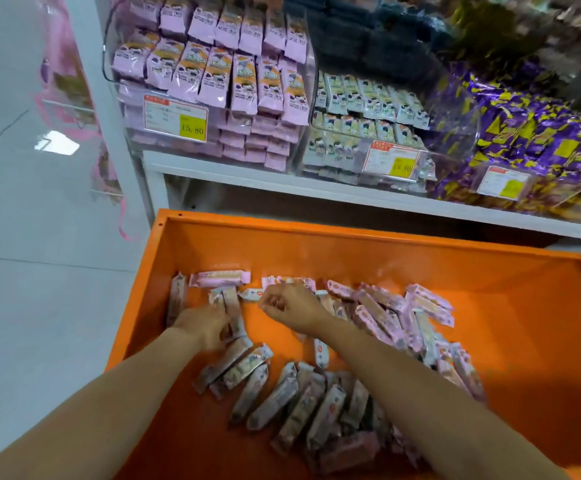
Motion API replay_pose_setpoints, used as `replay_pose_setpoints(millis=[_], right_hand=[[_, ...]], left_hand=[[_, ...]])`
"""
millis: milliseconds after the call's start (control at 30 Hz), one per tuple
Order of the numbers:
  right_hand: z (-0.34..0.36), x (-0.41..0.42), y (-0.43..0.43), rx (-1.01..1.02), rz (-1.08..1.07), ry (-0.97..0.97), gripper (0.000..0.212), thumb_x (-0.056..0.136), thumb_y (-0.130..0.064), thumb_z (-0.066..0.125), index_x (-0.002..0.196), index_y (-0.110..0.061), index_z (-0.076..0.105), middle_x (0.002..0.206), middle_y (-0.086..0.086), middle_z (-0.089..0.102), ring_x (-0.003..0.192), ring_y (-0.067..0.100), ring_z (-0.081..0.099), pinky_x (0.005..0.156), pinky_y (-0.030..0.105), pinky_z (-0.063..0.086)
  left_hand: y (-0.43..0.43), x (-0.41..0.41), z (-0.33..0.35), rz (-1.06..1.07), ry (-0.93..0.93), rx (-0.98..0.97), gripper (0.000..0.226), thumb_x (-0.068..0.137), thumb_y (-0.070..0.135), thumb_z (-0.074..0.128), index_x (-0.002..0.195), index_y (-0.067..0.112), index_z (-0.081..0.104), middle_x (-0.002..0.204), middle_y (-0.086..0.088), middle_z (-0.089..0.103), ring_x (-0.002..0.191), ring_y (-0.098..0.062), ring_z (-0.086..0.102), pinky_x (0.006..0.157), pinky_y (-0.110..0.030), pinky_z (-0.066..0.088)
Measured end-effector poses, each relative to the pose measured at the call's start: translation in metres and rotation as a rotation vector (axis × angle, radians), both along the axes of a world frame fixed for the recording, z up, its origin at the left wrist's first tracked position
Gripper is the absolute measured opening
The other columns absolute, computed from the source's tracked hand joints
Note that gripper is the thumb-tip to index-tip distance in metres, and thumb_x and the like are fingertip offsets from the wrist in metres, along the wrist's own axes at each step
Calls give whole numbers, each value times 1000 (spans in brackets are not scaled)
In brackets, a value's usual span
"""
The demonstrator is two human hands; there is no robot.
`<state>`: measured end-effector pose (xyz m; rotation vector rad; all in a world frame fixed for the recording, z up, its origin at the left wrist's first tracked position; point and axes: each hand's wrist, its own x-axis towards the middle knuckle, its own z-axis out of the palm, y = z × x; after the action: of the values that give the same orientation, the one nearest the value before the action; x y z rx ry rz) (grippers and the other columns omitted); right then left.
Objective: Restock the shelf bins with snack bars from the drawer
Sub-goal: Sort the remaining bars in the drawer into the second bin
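Fingers (pixel 226 317) of the left hand (pixel 206 329) curl round a small bundle of snack bars (pixel 230 301) stood on end near the back left corner of an orange drawer (pixel 316 244). Just beside it, the right hand (pixel 292 310) bends its fingers over more bars. Whether they grip one cannot be told.

The bars are long and slim, in pale pink printed wrappers. They lie loose on the drawer's floor, heaped thickest along its right and near sides.

Above the drawer, a white shelf (pixel 282 187) carries clear bins. The left bin (pixel 212 81) is packed with rows of pink packs, the middle bin (pixel 368 109) holds pale packs, and the right bin (pixel 524 133) holds purple-and-yellow wrappers. Price labels (pixel 176 119) hang on the bin fronts.
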<state>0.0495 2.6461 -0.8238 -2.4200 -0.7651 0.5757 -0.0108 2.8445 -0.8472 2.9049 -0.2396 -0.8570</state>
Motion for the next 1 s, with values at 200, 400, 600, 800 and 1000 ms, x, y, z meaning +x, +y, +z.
replay_pose_setpoints(millis=[200,400,600,800,1000], right_hand=[[-55,-19,-3,-280,187,262,37,93,-26,66,126,-10,60,124,12,58,108,28,57,89,39,48],[-71,-26,-2,-423,262,187,52,89,-28,70,136,-19,51,142,9,41,124,30,46,93,38,43],[-72,-25,-6,-396,284,175,36,86,-31,73,116,-15,59,131,10,49,122,29,47,90,36,43],[-65,-14,-24,-227,100,288,20,91,-20,69,107,-11,61,115,7,60,105,27,57,84,34,46],[-53,-5,-33,-79,-100,381,15,99,-19,57,106,-9,66,119,11,63,110,27,58,100,44,44]], left_hand=[[-8,-19,-25,24,62,112,47,89,46,60,127,18,55,132,-7,58,122,-26,56,92,-35,48],[-21,-21,-27,1,4,166,37,91,41,58,120,18,59,130,-5,60,118,-24,59,91,-35,48],[-23,-20,-28,-24,-10,181,33,94,36,53,121,18,57,130,-5,58,118,-23,58,91,-35,48],[-18,-15,-23,32,-80,88,27,93,40,51,107,19,60,115,-5,63,106,-23,61,81,-32,47],[-13,-10,-18,163,-108,-67,26,88,48,59,88,22,63,95,0,67,89,-21,63,68,-28,44]])
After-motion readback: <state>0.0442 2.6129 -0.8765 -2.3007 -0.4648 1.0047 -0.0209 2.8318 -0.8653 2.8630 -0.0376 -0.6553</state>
